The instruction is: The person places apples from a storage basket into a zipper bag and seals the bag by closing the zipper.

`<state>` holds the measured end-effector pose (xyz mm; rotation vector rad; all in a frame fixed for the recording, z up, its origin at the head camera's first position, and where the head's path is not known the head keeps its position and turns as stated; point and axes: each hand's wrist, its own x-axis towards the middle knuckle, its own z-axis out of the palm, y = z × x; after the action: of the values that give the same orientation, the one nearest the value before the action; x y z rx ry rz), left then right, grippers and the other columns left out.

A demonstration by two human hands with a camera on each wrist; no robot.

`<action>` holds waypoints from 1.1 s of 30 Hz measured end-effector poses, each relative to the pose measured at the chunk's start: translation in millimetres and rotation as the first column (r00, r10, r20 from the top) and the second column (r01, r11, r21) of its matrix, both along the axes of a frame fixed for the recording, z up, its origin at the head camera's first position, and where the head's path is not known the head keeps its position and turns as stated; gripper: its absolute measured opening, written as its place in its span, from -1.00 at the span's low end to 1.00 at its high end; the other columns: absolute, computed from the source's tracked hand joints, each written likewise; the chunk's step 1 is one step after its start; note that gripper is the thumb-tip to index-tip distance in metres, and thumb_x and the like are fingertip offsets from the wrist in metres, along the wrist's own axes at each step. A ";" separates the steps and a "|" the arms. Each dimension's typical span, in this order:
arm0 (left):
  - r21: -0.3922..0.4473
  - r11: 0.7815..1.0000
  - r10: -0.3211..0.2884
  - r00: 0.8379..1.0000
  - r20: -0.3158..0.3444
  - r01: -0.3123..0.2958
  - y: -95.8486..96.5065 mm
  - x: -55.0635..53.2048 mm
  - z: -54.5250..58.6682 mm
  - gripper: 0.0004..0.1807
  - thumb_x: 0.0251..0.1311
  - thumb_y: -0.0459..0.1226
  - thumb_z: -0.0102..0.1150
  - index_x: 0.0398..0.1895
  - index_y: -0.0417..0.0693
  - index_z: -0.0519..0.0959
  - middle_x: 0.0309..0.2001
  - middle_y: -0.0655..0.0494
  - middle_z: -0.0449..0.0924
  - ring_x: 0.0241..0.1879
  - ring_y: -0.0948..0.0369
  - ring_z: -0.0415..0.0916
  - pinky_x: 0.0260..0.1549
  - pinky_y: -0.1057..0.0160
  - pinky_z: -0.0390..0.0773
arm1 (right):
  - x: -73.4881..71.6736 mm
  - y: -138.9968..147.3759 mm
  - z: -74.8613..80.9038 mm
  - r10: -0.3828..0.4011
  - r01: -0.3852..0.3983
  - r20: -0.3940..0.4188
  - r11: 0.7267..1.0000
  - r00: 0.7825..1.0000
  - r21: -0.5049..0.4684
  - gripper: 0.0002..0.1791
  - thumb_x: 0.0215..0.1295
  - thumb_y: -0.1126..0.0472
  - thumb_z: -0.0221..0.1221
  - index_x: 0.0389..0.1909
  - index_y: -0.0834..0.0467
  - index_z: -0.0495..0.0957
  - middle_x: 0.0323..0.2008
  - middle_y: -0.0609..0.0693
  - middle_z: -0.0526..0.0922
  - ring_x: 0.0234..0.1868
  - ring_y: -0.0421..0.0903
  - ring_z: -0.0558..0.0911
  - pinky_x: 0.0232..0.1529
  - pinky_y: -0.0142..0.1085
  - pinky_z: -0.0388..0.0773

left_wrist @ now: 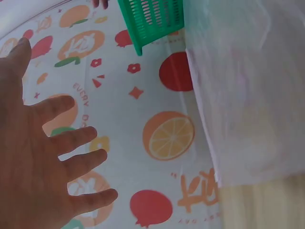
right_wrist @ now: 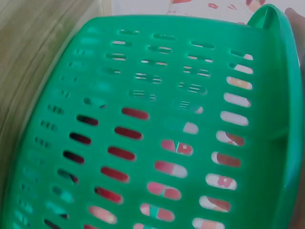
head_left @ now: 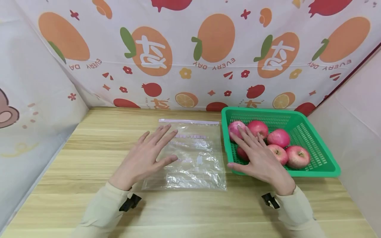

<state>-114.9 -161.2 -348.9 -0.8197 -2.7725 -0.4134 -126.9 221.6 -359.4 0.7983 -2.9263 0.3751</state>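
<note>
My left hand [head_left: 144, 157], fingers spread, hovers over the left edge of a clear zip bag [head_left: 193, 172] lying flat on the table. In the left wrist view the same hand [left_wrist: 47, 157] shows its fingers apart with nothing in them. The bag has a pale purple slider strip [head_left: 190, 122] along its far edge. My right hand [head_left: 260, 158] is spread above the near left corner of a green plastic basket [head_left: 322, 152]. Several red apples [head_left: 298, 157] lie in the basket, some partly hidden behind that hand. The right wrist view is filled by the slotted basket wall [right_wrist: 157, 114].
The wooden table [head_left: 89, 148] ends at a white curtain [head_left: 184, 66] printed with fruit at the back. Pale cloth walls [head_left: 357, 109] stand on both sides, the right one close to the basket. Each sleeve [head_left: 102, 206] carries a black wrist mount [head_left: 130, 202].
</note>
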 end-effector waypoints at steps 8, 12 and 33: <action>-0.020 0.999 -0.030 0.999 0.044 0.031 12.0 -1.4 -15.8 -0.18 0.36 0.26 0.08 0.56 0.10 0.24 0.54 -0.03 0.25 0.50 -0.07 0.23 0.47 -0.27 0.20 | -1.3 -1.5 -13.7 0.006 -0.007 -0.007 0.999 1.000 -0.050 0.03 0.23 -0.42 0.23 0.62 -0.18 0.04 0.63 0.06 0.01 0.63 0.11 0.02 0.57 0.27 -0.04; -0.078 0.996 -0.049 0.998 0.027 0.051 17.1 -2.5 -27.0 -0.22 0.33 0.21 0.16 0.50 0.06 0.34 0.47 -0.06 0.37 0.44 -0.07 0.34 0.40 -0.28 0.32 | -0.8 -0.6 -18.8 0.013 -0.013 -0.003 0.996 1.000 -0.093 -0.07 0.27 -0.37 0.24 0.59 -0.21 0.13 0.63 0.03 0.04 0.62 0.10 0.05 0.56 0.27 0.01; -0.125 0.976 -0.140 0.959 0.247 0.175 27.2 4.1 -60.9 -0.40 0.24 0.13 0.31 0.30 0.12 0.58 0.39 -0.10 0.46 0.39 -0.13 0.39 0.23 -0.33 0.47 | -2.2 -3.9 -19.1 0.004 0.005 0.063 0.991 0.998 -0.137 -0.21 0.33 -0.35 0.21 0.53 -0.26 0.25 0.58 0.05 0.16 0.60 0.08 0.11 0.57 0.23 0.00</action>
<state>-110.8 -134.0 -409.8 -1.0996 -2.9971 -0.3598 -129.0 217.6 -378.5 0.7808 -2.9188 0.6049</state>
